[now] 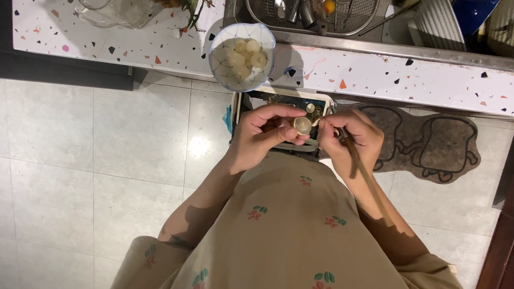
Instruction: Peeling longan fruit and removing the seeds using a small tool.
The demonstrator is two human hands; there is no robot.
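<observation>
Your left hand (264, 131) grips a small round pale fruit (302, 125) at its fingertips. Just right of it, your right hand (353, 135) is closed around a thin wooden stick (366, 181), its tip touching the fruit. A bowl of peeled fruit (241, 57) sits just beyond your left hand.

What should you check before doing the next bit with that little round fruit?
1. Fruit held firmly in the left hand: ok, fingers wrap it.
2. Stick gripped in the right hand: ok.
3. Stick tip meets the fruit: cannot tell, fingers hide it.
4. Bowl within reach on the counter: ok, straight ahead, already holding peeled fruit.
5. Bowl sits safely: not ok, it is right at the counter's edge.
6. Bin below the hands for scraps: ok.
</observation>
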